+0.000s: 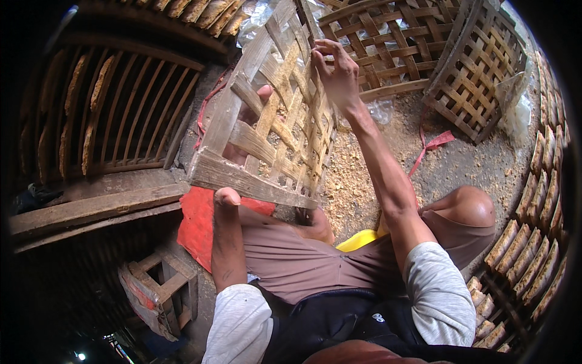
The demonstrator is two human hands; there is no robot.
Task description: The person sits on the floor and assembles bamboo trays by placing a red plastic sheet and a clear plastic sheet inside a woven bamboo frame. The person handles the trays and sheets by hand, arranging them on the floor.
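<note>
Gripping the woven bamboo basket (267,115) from underneath, the left hand (245,121) reaches through the open side so that its fingers show between the flat strips and its wrist props up the thick bottom rail; that seems to hold the frame tilted toward the person at working height. The right hand (336,73) is up at the far upper edge, fingertips pinched on one of the woven strips (315,57), closed on it rather than loose, as though to press or tuck it into the lattice. The basket thus hangs in the air above the knees, touching no ground, slanting away from the seated person. Behind it two finished open-weave baskets (424,48) lie on the sawdust-strewn floor (364,176), with a red ribbon scrap (431,145) near them. A red cloth (200,221) lies below the left forearm, a small wooden crate (159,291) sits lower left, and a slatted wooden rack (127,109) stands at the left.
</note>
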